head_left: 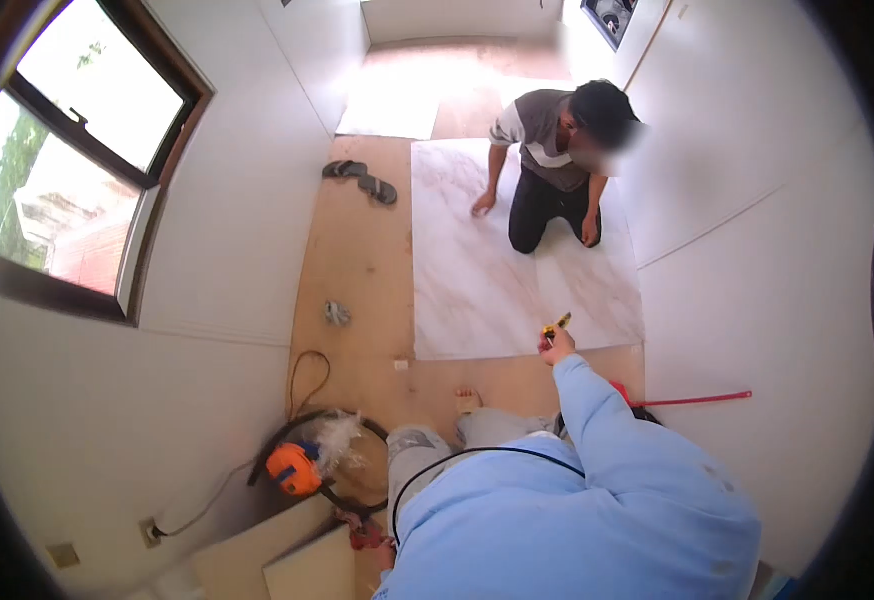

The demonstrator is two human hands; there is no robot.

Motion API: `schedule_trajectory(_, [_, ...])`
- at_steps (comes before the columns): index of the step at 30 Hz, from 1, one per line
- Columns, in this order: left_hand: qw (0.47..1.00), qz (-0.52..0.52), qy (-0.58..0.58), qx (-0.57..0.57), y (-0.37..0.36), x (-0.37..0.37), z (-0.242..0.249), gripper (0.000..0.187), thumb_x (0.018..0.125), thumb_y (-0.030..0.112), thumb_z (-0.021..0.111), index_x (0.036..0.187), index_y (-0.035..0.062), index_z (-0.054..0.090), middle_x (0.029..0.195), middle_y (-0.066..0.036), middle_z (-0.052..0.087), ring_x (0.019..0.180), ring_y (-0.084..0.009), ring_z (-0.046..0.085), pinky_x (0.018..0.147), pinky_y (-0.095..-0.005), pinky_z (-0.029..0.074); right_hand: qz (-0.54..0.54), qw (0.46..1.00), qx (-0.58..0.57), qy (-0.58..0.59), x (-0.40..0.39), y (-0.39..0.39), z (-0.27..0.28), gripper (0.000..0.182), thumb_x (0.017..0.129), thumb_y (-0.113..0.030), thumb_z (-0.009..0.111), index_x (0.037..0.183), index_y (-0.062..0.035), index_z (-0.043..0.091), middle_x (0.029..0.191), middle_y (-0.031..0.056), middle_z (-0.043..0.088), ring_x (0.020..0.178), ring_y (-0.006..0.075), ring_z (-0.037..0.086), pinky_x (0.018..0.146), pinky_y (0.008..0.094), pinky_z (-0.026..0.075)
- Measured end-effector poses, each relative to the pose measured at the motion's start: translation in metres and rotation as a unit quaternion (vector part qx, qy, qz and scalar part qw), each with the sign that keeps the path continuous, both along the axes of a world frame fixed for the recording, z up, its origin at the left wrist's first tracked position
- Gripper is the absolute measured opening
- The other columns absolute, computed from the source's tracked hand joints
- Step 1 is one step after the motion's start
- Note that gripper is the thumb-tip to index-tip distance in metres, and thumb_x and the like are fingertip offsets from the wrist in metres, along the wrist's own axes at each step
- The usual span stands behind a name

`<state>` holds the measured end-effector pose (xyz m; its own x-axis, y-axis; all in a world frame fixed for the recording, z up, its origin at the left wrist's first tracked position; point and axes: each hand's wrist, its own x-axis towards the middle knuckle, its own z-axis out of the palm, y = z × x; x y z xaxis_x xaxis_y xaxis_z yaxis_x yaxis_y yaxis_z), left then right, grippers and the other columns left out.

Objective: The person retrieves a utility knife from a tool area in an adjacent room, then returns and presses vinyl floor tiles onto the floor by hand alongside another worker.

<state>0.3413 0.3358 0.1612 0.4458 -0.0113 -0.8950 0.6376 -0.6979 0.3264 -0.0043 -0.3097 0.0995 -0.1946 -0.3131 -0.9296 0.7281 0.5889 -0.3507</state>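
My right hand (557, 347) reaches forward above the near edge of the marble-patterned sheet (477, 310), closed around a small yellow-and-black tool (558, 326) whose exact kind is too small to make out. Low on the left, my left hand (387, 553) is partly covered by my body and sleeve. Its fingers appear closed on a red object (365, 533), also hard to identify. A co-worker (557, 150) kneels on the sheet, one hand (483, 204) down on its surface and the other beside a knee.
An orange-and-blue power tool (295, 468) with a black hose (267, 440) and clear plastic (339, 440) lies at left. Panels (297, 560) lean nearby. Sandals (377, 189) and a crumpled grey item (336, 313) sit on the wooden floor. A red bar (702, 399) is at right.
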Motion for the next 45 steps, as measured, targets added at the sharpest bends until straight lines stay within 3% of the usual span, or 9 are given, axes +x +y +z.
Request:
schedule_trajectory(7, [0.974,-0.213,-0.048,-0.068,-0.112,0.127,-0.011,0.021,0.089,0.014,0.062,0.105,0.0108,0.074,0.096,-0.008,0.072,0.089,-0.0265,0.070,0.075,-0.0392,0.058,-0.133,0.991,-0.023,-0.010,0.057,-0.091,-0.009,0.019,0.107,-0.035,0.063,0.114,-0.0175,0.064,0.092,0.0007,0.071,0.074,0.0115,0.068,0.060,0.0305,0.049])
schedule_trajectory(9, [0.877,-0.448,-0.117,-0.130,-0.157,0.177,-0.021,0.019,0.086,0.014,0.063,0.102,0.0096,0.075,0.098,-0.009,0.074,0.091,-0.0274,0.071,0.077,-0.0385,0.058,-0.163,0.986,-0.032,-0.013,0.069,-0.114,-0.015,0.017,0.106,-0.033,0.065,0.106,-0.0163,0.067,0.087,-0.0017,0.071,0.071,0.0103,0.066,0.064,0.0301,0.053])
schedule_trajectory(11, [0.655,-0.664,-0.253,-0.256,-0.192,0.239,-0.030,0.018,0.084,0.013,0.065,0.099,0.0083,0.076,0.101,-0.010,0.075,0.092,-0.0283,0.072,0.078,-0.0378,0.058,-0.216,0.975,-0.041,-0.014,0.083,-0.139,-0.018,0.017,0.106,-0.032,0.065,0.105,-0.0158,0.067,0.087,-0.0013,0.071,0.071,0.0110,0.067,0.067,0.0310,0.055])
schedule_trajectory(14, [0.694,-0.687,-0.111,-0.187,-0.269,0.339,-0.045,0.020,0.082,0.013,0.068,0.099,0.0070,0.077,0.097,-0.010,0.077,0.087,-0.0301,0.072,0.075,-0.0411,0.058,-0.259,0.964,-0.052,0.003,0.113,-0.163,-0.020,0.017,0.106,-0.032,0.064,0.106,-0.0151,0.067,0.087,-0.0009,0.071,0.072,0.0117,0.067,0.071,0.0331,0.058])
schedule_trajectory(15, [0.622,-0.724,-0.264,-0.139,-0.293,0.359,-0.047,0.019,0.083,0.015,0.070,0.099,0.0072,0.078,0.085,-0.008,0.074,0.074,-0.0253,0.071,0.068,-0.0396,0.058,-0.262,0.963,-0.054,0.016,0.120,-0.167,-0.017,0.017,0.106,-0.032,0.064,0.107,-0.0149,0.067,0.087,-0.0007,0.071,0.072,0.0119,0.068,0.072,0.0340,0.059])
schedule_trajectory(18, [0.952,-0.247,-0.096,-0.153,-0.397,0.433,-0.013,0.013,0.092,0.016,0.066,0.101,0.0120,0.074,0.077,-0.005,0.069,0.063,-0.0203,0.067,0.058,-0.0383,0.056,-0.273,0.961,-0.024,0.037,0.147,-0.191,-0.003,0.017,0.108,-0.030,0.061,0.108,-0.0141,0.066,0.086,-0.0001,0.071,0.071,0.0125,0.068,0.073,0.0352,0.060])
schedule_trajectory(34, [0.946,-0.253,-0.100,-0.178,-0.867,0.675,-0.008,0.034,0.111,0.030,0.045,0.120,0.0034,0.064,0.080,-0.009,0.069,0.063,-0.0227,0.067,0.051,-0.0393,0.056,-0.343,0.937,-0.025,0.062,0.294,-0.344,0.001,0.017,0.103,-0.025,0.065,0.115,-0.0134,0.064,0.092,0.0055,0.071,0.070,0.0176,0.069,0.068,0.0383,0.061])
schedule_trajectory(38, [0.844,-0.525,-0.075,-0.072,-0.934,0.700,0.000,0.045,0.090,0.021,0.078,0.134,0.0121,0.073,0.119,-0.019,0.078,0.099,-0.0337,0.076,0.088,-0.0484,0.062,-0.352,0.935,-0.004,0.052,0.337,-0.411,-0.001,0.019,0.103,-0.025,0.061,0.115,-0.0116,0.066,0.090,0.0075,0.072,0.069,0.0196,0.071,0.065,0.0402,0.063])
schedule_trajectory(45, [0.846,-0.527,-0.045,-0.064,-1.077,0.662,-0.008,0.037,0.095,0.022,0.071,0.130,0.0087,0.072,0.110,-0.017,0.077,0.090,-0.0304,0.075,0.078,-0.0452,0.060,-0.305,0.951,0.009,0.051,0.368,-0.498,0.014,0.016,0.102,-0.022,0.063,0.104,-0.0069,0.069,0.084,0.0091,0.072,0.065,0.0225,0.071,0.063,0.0416,0.064])
